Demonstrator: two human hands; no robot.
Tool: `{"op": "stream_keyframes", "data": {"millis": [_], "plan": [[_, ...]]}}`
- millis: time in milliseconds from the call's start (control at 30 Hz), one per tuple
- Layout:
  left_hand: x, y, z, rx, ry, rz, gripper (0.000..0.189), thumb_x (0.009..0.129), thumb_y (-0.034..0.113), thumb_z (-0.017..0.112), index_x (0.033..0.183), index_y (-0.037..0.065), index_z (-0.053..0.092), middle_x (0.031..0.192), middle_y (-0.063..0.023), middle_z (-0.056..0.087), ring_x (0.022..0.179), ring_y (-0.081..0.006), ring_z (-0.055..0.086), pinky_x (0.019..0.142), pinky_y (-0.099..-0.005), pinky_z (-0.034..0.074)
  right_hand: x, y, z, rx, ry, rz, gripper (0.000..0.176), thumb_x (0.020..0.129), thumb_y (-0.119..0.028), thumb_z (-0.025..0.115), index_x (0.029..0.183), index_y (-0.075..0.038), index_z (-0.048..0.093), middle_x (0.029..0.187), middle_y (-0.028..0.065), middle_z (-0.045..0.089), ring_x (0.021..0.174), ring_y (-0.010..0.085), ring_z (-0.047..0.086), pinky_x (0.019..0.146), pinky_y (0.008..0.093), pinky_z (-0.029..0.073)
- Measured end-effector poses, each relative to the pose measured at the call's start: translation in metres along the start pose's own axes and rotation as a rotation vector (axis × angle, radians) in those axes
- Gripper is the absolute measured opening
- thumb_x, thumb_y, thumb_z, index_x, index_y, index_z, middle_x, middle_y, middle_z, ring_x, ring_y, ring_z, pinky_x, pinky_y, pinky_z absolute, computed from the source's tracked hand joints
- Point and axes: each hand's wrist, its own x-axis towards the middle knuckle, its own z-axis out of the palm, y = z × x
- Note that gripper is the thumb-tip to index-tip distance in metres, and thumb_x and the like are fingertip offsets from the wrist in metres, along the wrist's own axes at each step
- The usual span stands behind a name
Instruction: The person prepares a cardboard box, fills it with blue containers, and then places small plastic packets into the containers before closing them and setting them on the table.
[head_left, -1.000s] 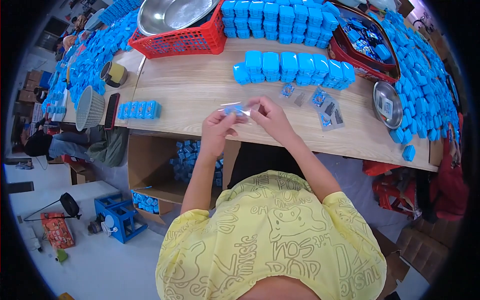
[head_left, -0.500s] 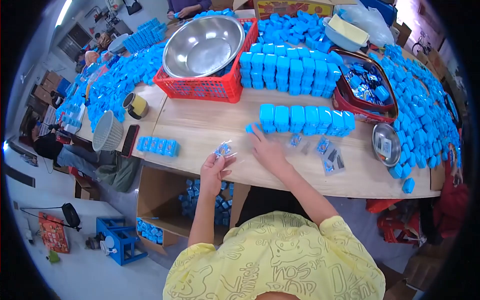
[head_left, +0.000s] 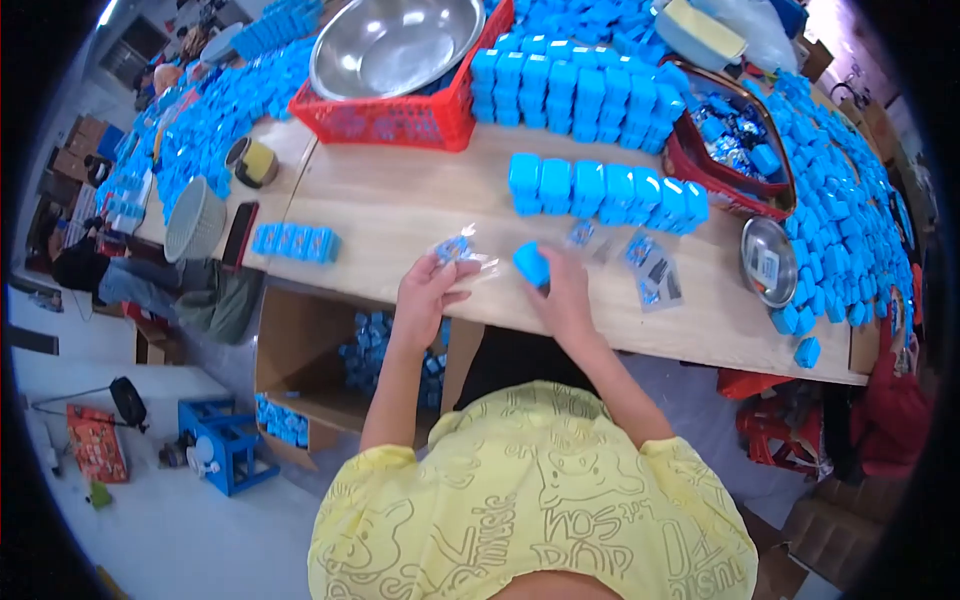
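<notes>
My left hand [head_left: 426, 296] pinches a small clear packet [head_left: 456, 248] with a blue print, above the table's front part. To its right, my right hand [head_left: 563, 290] grips a blue box [head_left: 531, 264] between thumb and fingers. A row of blue boxes [head_left: 605, 192] stands just beyond my right hand. Flat clear packets [head_left: 653, 268] with blue prints lie to the right of that hand. At the left, a short row of small blue boxes [head_left: 296, 242] sits near the front edge.
A steel bowl [head_left: 395, 48] rests on a red crate [head_left: 385, 122]. Stacked boxes [head_left: 578, 95], a red tin [head_left: 725, 165] and a small metal bowl [head_left: 769, 262] stand behind and right. A mug [head_left: 252, 162], basket [head_left: 195, 222] and phone [head_left: 240, 235] are left.
My right hand has drawn a blue box away from the row toward me. The left hand still holds the packet. The view has tilted, so the table appears higher.
</notes>
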Motion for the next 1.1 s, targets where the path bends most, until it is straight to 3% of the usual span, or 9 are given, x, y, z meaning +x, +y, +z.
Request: {"op": "stream_keyframes", "data": {"millis": [167,267,400,667,1100], "plan": [[-0.005,-0.005,-0.003,-0.033,-0.075,0.014,0.036,0.090,0.009,0.054,0.124,0.000,0.046,0.110,-0.0133,0.061,0.103,-0.0220,0.061,0.070,-0.0275,0.057,0.000,0.006,-0.010,0.196,-0.048,0.077,0.053,0.072,-0.003,0.070,0.119,-0.006,0.046,0.113,0.0133,0.050,0.103,0.0286,0.051,0.087,0.0381,0.041],[-0.007,-0.005,-0.001,-0.016,-0.099,-0.011,0.036,0.089,0.009,0.055,0.123,0.000,0.048,0.110,-0.0131,0.061,0.102,-0.0218,0.061,0.070,-0.0278,0.058,0.003,-0.005,-0.031,0.659,-0.112,0.290,0.050,0.075,0.000,0.068,0.119,-0.006,0.046,0.116,0.0081,0.049,0.105,0.0200,0.051,0.086,0.0337,0.042],[-0.008,-0.005,0.004,-0.002,-0.159,-0.028,0.036,0.088,0.008,0.056,0.122,0.000,0.049,0.109,-0.0129,0.062,0.100,-0.0213,0.062,0.071,-0.0279,0.057,0.008,-0.024,-0.050,0.739,-0.158,0.167,0.047,0.077,0.000,0.066,0.119,-0.007,0.046,0.116,0.0045,0.049,0.106,0.0145,0.050,0.086,0.0313,0.041],[-0.016,0.003,0.009,0.079,-0.242,-0.021,0.038,0.087,0.012,0.060,0.122,0.000,0.051,0.106,-0.0107,0.063,0.098,-0.0198,0.063,0.074,-0.0276,0.055,0.006,-0.018,-0.057,0.621,-0.280,0.070,0.049,0.075,0.003,0.064,0.119,-0.009,0.047,0.121,0.0061,0.050,0.109,0.0145,0.047,0.086,0.0282,0.039],[-0.022,0.012,0.026,0.215,-0.266,-0.019,0.036,0.086,0.009,0.060,0.119,-0.002,0.052,0.104,-0.0109,0.064,0.097,-0.0194,0.063,0.076,-0.0283,0.052,0.002,-0.020,-0.062,0.490,-0.241,-0.081,0.051,0.072,0.006,0.062,0.118,-0.008,0.048,0.121,0.0082,0.048,0.111,0.0208,0.047,0.090,0.0306,0.039]]}}
